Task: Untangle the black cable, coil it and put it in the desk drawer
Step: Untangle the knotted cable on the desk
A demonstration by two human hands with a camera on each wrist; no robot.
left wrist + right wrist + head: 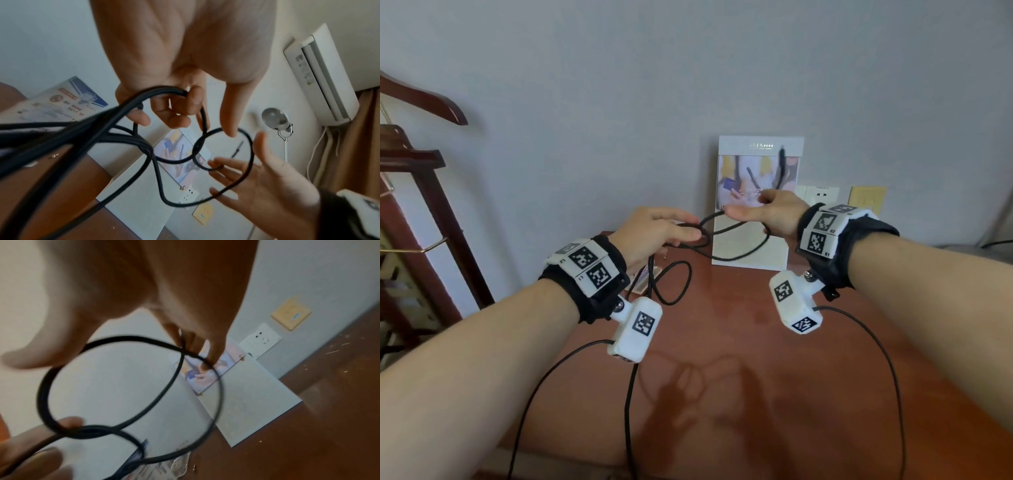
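Both hands are raised above the reddish-brown desk [756,359] with the black cable [690,277] strung between them. My left hand [664,229] grips a bundle of several strands, its fingers [180,104] curled round them. One loop [251,146] runs across to my right hand [767,209], which holds the cable between its fingers [207,356]. The cable's free end [780,164] sticks up above the right hand. More slack hangs below the left hand towards the desk. In the right wrist view the loop [41,394] is blurred. No drawer shows in any view.
A standing sign card [756,150] leans on the wall behind the hands, with wall sockets [822,195] and a yellow plate [868,198] to its right. A leaflet [643,277] lies on the desk. A dark wooden clothes stand [414,171] is at the left. Thin camera wires [893,377] hang from both wrists.
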